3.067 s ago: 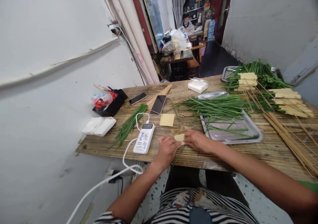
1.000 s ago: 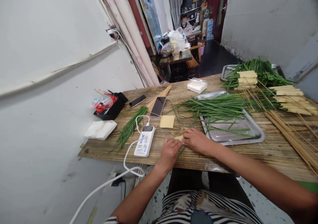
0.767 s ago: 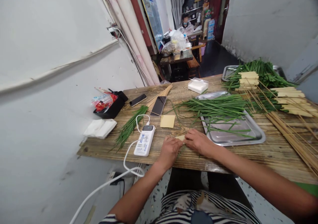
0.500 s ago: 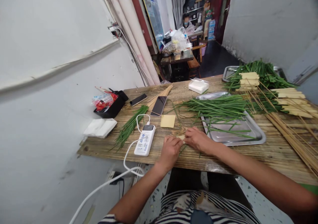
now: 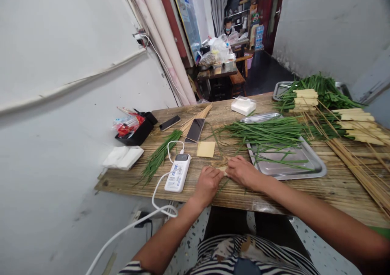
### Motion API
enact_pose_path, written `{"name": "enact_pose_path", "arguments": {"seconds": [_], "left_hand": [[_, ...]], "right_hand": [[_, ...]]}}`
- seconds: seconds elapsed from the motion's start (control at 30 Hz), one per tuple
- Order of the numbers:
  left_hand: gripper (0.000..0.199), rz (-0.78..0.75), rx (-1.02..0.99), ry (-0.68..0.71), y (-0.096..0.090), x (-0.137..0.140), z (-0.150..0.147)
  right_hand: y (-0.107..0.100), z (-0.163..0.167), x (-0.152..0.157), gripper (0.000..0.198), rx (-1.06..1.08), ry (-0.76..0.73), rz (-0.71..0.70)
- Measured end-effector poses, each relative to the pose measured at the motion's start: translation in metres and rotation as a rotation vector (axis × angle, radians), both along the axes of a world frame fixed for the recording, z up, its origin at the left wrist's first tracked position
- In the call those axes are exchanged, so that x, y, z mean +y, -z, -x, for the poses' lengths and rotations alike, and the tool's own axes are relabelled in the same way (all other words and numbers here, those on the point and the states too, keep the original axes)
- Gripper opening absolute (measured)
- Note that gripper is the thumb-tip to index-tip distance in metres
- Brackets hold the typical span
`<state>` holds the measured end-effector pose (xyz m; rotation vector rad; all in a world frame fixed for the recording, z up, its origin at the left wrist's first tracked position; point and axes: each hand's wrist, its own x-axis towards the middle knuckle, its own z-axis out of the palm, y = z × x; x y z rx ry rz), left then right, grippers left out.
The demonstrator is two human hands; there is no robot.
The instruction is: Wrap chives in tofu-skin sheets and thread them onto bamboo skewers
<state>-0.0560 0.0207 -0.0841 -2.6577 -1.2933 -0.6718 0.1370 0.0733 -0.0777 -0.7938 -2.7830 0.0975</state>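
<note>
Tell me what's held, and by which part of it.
A small pale yellow sheet, by its two ends: left hand at the left, right hand at the right. Exact finger contact is hidden.

The left fingers have shifted rightward (less pale sheet shows).

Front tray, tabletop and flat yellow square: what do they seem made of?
Front tray: metal, likely stainless steel, smooth with bright rim reflections. Tabletop: wood, perhaps varnished, showing grain streaks. Flat yellow square: even, matte, possibly pressed tofu, but unclear.
</note>
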Motion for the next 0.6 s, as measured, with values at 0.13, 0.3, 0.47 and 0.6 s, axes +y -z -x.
{"name": "enact_pose_path", "arguments": {"seconds": [0.13, 0.3, 0.47, 0.6], "left_hand": [[0.024, 0.097, 0.035, -0.005, -0.005, 0.003, 0.000], [0.022, 0.164, 0.083, -0.017, -0.011, 0.006, 0.000], [0.021, 0.146, 0.131, -0.045, -0.012, 0.007, -0.001], [0.024, 0.074, 0.176, -0.115, -0.004, 0.002, -0.004]], "right_hand": [[0.000, -0.003, -0.010, 0.021, 0.072, -0.010, -0.148], [0.003, -0.001, -0.014, 0.031, 0.093, -0.042, -0.248], [0.002, 0.002, -0.009, 0.032, 0.046, -0.002, -0.158], [0.004, 0.002, -0.003, 0.031, 0.031, 0.009, -0.136]]}}
